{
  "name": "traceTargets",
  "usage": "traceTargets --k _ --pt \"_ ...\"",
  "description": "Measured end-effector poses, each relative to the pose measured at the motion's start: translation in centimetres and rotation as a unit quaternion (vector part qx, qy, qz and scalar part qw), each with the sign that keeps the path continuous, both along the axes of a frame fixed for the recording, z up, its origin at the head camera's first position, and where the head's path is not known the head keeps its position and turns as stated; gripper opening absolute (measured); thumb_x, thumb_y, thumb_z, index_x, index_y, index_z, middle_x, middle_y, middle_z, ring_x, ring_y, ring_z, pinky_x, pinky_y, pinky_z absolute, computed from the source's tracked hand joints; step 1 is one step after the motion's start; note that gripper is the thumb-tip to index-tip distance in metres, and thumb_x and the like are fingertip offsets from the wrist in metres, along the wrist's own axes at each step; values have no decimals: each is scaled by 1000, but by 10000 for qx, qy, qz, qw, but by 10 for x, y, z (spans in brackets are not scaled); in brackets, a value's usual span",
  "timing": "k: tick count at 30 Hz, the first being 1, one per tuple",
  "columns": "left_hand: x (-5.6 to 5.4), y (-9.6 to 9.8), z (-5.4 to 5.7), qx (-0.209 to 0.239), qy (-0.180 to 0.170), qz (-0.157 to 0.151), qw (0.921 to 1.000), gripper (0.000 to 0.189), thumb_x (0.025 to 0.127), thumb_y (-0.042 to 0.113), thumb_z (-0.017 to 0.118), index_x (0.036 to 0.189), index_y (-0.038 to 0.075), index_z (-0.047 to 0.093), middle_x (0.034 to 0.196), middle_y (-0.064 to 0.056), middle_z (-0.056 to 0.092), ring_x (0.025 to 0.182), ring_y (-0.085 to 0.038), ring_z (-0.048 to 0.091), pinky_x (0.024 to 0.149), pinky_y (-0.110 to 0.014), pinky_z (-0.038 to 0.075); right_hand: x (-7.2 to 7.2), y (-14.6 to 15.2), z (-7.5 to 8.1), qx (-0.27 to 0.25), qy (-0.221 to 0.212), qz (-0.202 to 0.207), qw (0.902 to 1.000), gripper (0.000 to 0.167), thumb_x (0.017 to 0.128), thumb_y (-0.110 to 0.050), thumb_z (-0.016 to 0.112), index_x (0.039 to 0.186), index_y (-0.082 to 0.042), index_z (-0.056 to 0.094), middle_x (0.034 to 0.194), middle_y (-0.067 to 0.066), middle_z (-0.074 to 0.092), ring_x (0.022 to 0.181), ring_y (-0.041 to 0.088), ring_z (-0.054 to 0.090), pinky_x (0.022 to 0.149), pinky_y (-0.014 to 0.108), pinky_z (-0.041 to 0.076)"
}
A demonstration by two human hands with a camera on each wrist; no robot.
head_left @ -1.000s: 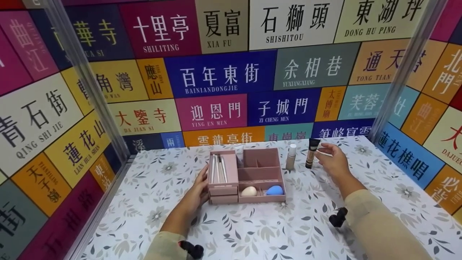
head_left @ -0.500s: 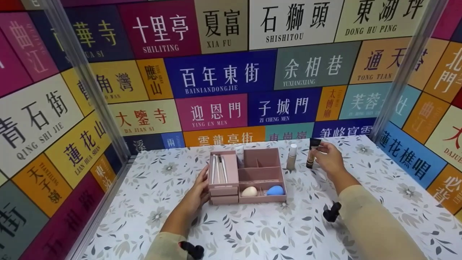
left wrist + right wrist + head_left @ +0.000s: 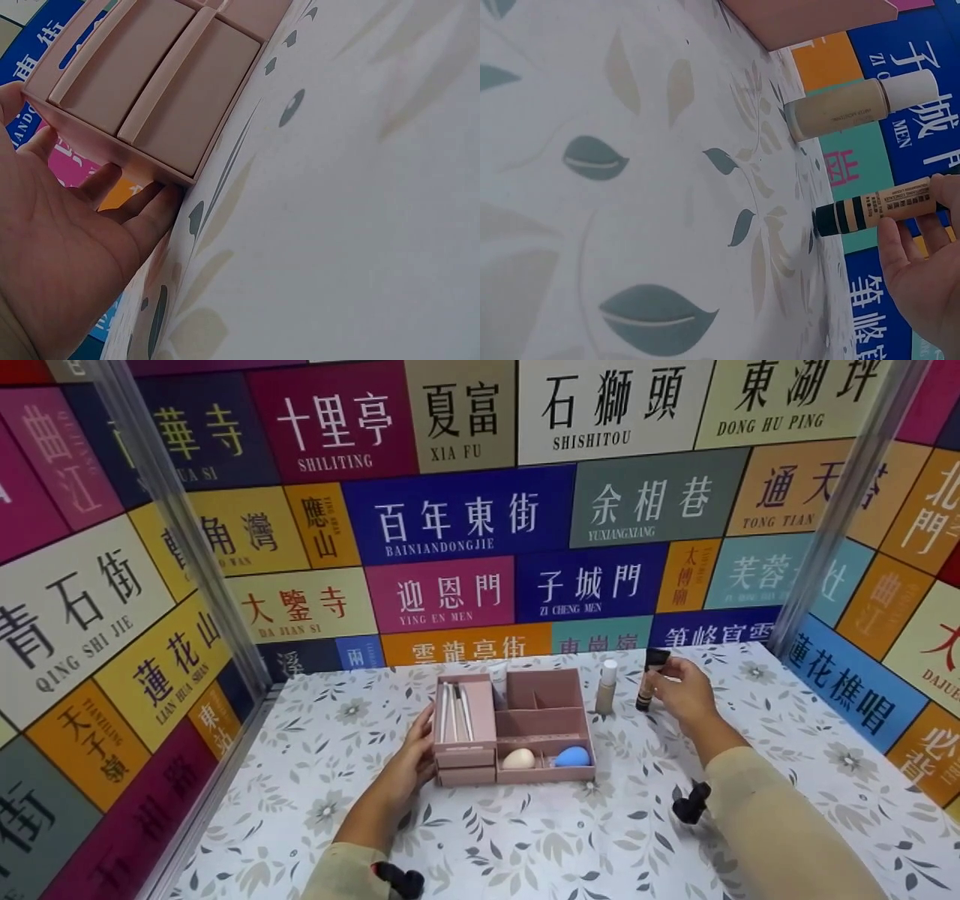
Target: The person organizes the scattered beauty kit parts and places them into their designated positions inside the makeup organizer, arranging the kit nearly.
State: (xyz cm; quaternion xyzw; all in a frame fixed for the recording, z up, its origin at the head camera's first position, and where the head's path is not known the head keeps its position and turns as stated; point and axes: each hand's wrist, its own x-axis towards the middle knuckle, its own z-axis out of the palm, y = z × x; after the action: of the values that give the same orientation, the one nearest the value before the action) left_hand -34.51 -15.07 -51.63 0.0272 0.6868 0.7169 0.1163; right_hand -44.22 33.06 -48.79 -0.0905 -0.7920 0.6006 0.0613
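Note:
A pink makeup organizer [image 3: 546, 774] stands on the table, two drawers at its front left. My left hand [image 3: 409, 754] rests its fingers [image 3: 142, 217] against the organizer's left side. Upright at the back right is a black-capped concealer tube [image 3: 874, 206], which my right hand [image 3: 682, 690] pinches between thumb and fingers. The tube's dark lower end is right at the tabletop. Between tube and organizer stands a foundation bottle [image 3: 605, 697] with a white cap. Slim makeup brushes [image 3: 456, 712] lie in the organizer's top left tray. A cream makeup sponge [image 3: 517, 758] and a blue one [image 3: 572, 757] occupy its front compartments.
Behind the brush tray's right edge a white tube [image 3: 498, 679] stands in the organizer. A floral cloth [image 3: 525, 840] covers the table. Walls of colourful sign panels [image 3: 457, 510] rise behind and at both sides, with clear upright edges at the corners.
My right hand has moved left and closed its fingers round the concealer tube, which it barely touched a second ago. The left hand and organizer look much the same.

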Motion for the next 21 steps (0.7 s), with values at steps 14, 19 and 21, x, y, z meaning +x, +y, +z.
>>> traceTargets --k 14,19,21 --pt "0 1 0 -42 -22 -14 10000 67 107 48 51 168 52 22 181 -1 14 163 -33 31 132 -56 29 21 -1 10 224 364 146 9990 54 107 -35 66 151 -8 50 148 14 57 127 15 61 94 20 60" --pt "0 0 0 4 -19 -26 10000 66 108 47 51 167 52 22 181 -1 14 163 -34 32 133 -56 28 28 -3 13 172 442 319 9984 55 107 -36 67 151 -8 50 144 12 58 116 6 63 100 27 61" --pt "0 0 0 13 -2 -21 10000 65 108 46 50 167 52 23 181 -2 14 163 -34 33 133 -56 28 29 -4 14 189 441 364 9982 56 107 -37 66 152 -8 49 144 11 58 116 5 62 102 30 61"
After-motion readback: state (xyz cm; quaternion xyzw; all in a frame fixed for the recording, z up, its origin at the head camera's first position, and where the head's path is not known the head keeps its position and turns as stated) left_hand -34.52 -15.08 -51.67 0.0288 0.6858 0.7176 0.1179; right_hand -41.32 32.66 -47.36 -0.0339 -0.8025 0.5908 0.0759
